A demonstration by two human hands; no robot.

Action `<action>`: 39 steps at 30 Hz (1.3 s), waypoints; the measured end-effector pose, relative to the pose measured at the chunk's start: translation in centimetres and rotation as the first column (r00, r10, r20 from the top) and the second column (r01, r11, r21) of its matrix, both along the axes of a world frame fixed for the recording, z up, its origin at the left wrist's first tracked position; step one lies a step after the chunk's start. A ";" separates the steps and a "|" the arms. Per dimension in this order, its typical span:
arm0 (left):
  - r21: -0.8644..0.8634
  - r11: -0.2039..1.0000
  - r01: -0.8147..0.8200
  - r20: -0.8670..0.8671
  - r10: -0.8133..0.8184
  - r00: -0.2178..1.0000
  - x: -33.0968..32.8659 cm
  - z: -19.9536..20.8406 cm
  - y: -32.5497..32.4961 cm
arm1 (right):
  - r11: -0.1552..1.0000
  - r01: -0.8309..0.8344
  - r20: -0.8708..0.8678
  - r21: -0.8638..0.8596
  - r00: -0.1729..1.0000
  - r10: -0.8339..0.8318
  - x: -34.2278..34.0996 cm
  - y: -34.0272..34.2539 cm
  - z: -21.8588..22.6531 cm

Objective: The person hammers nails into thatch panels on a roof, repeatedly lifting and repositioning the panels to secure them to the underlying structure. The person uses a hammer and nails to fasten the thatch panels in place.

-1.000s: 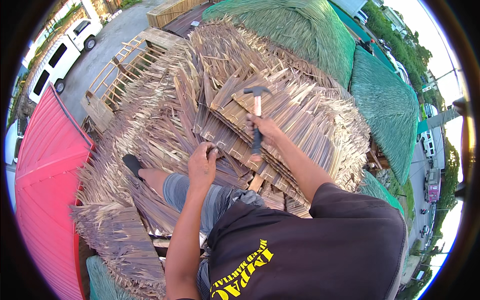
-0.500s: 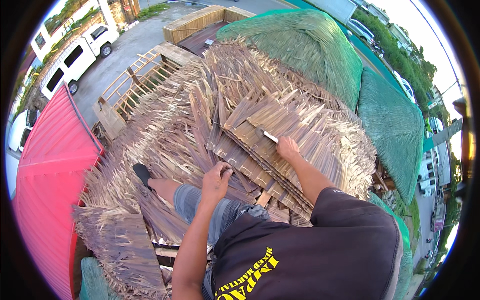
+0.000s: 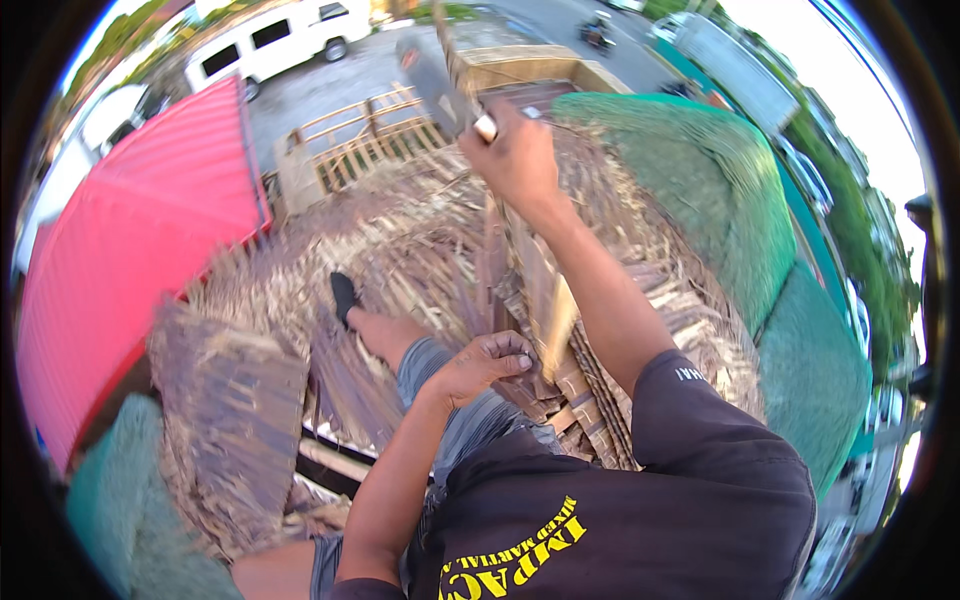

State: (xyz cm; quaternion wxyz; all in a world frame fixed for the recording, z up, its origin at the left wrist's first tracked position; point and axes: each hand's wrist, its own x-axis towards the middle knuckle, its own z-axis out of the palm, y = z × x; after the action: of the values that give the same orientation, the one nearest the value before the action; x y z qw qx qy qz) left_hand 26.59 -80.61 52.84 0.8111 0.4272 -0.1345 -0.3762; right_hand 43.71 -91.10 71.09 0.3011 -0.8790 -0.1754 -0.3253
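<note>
Raised over the far part of the thatched roof, my right hand [image 3: 515, 155] is closed around a hammer [image 3: 485, 127]. Its pale handle shows at the fist, and the grey part beyond is smeared by motion. My left hand [image 3: 485, 365] is low over the thatch near my thigh, fingers curled and thumb pressed in. Whatever it pinches is too small to make out. Between the hands lie stacked thatch panels [image 3: 600, 400], partly hidden by my right arm. A pale blurred strip [image 3: 558, 325] stands beside them.
Dry thatch [image 3: 250, 390] slopes around my legs, with a dark gap [image 3: 335, 465] near my left forearm. A red roof [image 3: 150, 240] is at the left; green-netted thatch roofs [image 3: 690, 200] stand at the right. Beyond are bamboo railings [image 3: 365, 135], a white van [image 3: 280, 45] and a road.
My right hand has lifted away from the stacked panels, up and to the left with the hammer. My left hand has moved slightly right and stays curled. The view has turned.
</note>
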 end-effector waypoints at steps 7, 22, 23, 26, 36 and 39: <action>-0.325 0.466 -0.823 -0.316 0.767 0.559 -1.6 2.3 10.9 | 0.783 -0.311 0.302 0.538 0.939 0.165 -1.9 14.3 -2.5; 0.241 -0.809 -0.535 0.242 0.584 -0.774 -16.3 -19.1 38.1 | 0.692 0.159 -0.710 0.705 0.141 0.690 -16.0 38.8 -37.4; 0.325 -0.802 -0.501 0.231 0.581 -0.780 -18.2 -21.1 38.8 | 0.755 0.078 -0.758 0.651 0.111 0.643 -16.8 39.6 -39.8; 0.497 -0.742 -0.450 0.142 0.581 -0.801 -23.2 -27.6 39.6 | 0.872 -0.126 -0.858 0.472 0.163 0.488 -18.4 41.8 -46.1; 0.789 -0.504 -0.352 -0.018 0.553 -0.833 -26.9 -41.7 39.0 | 0.965 -0.233 -0.991 -0.117 0.095 -0.098 -20.4 43.9 -57.6; 0.837 -0.427 -0.342 -0.055 0.557 -0.829 -27.4 -42.6 38.9 | 0.954 -0.272 -0.991 -0.127 0.067 -0.113 -20.2 43.9 -58.1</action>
State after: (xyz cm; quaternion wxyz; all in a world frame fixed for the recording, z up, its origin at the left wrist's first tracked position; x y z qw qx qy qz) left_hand -0.78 -41.72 10.24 0.5453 0.1473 0.7405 0.3642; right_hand 23.52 -47.21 13.03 0.2290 -0.8843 -0.0154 0.4066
